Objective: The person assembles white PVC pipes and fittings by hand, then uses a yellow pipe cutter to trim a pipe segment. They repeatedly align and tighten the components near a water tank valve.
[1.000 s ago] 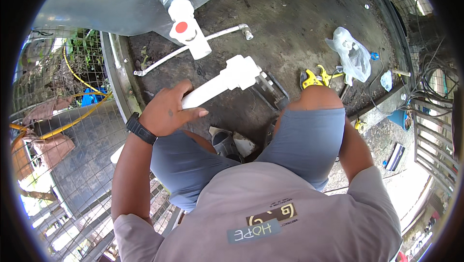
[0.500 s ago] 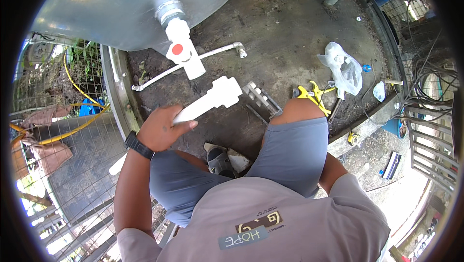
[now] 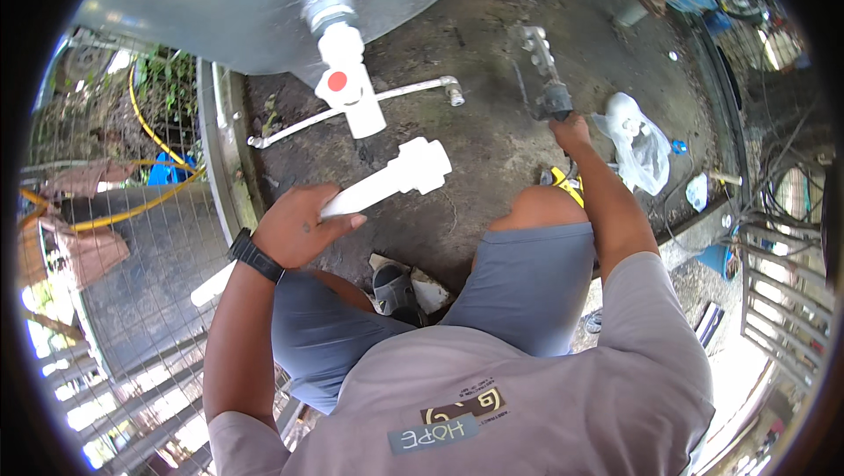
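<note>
My left hand closes round the white pipe (image 3: 362, 198) at left, seemingly keeping its fitting (image 3: 424, 166) free, while my right hand (image 3: 573, 134) grips the dark tool (image 3: 554, 100) by its near end, far right.

The top edge crops the tank (image 3: 220, 10). The right knee (image 3: 541, 210) partly hides the yellow tool (image 3: 573, 186); the left hand (image 3: 301, 225) covers the pipe's (image 3: 374, 191) middle.

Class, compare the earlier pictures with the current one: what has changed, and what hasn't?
The right hand, hidden before, has reached forward and taken hold of the dark-ended metal tool, which has moved forward and rightward from beside the right knee. Nothing was visibly let go. Unchanged: the left hand holds the white pipe.
</note>
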The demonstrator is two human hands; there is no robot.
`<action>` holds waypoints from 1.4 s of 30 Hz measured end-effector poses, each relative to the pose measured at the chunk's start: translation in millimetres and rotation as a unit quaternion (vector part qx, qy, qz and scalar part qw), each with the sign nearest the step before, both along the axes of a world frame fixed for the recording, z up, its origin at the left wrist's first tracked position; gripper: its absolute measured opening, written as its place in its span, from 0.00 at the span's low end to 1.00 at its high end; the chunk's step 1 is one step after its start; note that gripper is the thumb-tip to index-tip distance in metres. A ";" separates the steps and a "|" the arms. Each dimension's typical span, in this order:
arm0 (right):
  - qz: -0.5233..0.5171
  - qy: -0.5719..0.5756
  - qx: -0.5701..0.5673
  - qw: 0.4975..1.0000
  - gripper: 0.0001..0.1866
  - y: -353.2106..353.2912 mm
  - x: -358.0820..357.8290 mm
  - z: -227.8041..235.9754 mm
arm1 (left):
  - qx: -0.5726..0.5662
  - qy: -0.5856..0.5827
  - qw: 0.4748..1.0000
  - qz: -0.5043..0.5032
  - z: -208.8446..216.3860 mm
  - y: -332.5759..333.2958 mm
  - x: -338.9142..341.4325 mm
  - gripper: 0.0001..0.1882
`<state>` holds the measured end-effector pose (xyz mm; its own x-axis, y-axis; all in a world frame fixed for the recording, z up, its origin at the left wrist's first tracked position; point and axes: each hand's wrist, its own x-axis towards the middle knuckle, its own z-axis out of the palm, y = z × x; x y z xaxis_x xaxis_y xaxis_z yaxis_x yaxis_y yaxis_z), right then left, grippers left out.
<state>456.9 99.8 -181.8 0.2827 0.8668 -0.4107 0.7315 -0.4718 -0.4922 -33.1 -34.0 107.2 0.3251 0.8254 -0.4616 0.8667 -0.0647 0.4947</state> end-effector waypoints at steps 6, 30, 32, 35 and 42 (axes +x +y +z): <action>0.017 -0.024 -0.024 0.999 0.41 -4.8 41.6 -72.2 | -0.002 -0.008 1.000 -0.006 1.7 2.6 -4.6 0.28; 0.219 0.359 0.122 0.899 0.18 -107.0 -241.9 231.6 | 0.034 0.017 0.998 -0.042 7.6 -19.9 4.8 0.27; 0.221 0.361 0.111 0.899 0.18 -105.9 -243.5 232.1 | 0.033 0.011 0.999 -0.043 5.9 -19.3 3.1 0.27; 0.226 0.346 0.065 0.908 0.17 -106.0 -242.3 235.9 | 0.031 0.003 0.998 -0.046 1.1 -20.3 1.5 0.27; 0.225 0.350 0.061 0.907 0.20 -104.5 -243.1 231.0 | 0.025 -0.003 0.998 -0.050 0.5 -17.7 1.7 0.27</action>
